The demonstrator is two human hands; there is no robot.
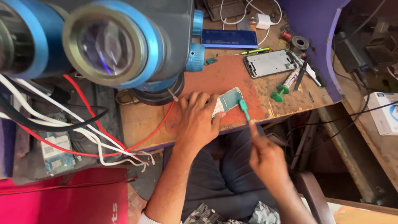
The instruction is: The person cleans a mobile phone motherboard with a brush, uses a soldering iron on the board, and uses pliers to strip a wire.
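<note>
- The right hand (267,159) is observed nearest the camera, above the lap; its fingers are pressed together around the handle of a green brush (244,110), which is held pinched and angled up and away from the hand.
- The brush head is seen touching the near right corner of a small circuit board (229,101).
- The left hand (198,120) is laid flat just to the left of that grip, with its fingers pressed down on the left edge of the circuit board; the board is thereby pinned against a reddish mat (224,79) on the wooden bench (137,122).
- A red wire (153,130) is noted running across the bench, left of the left hand.
- Beyond the grip and to its right, 1 green-handled tool (280,92) is seen lying on the bench.
- Farther still, a phone frame (270,63) is laid face up, well apart from the board.
- Behind it, a dark blue flat box (229,38) and a white charger plug (262,20) are recorded.
- At far left, the 2 blue-ringed eyepieces of a microscope (112,41) are seen overhanging the bench.
</note>
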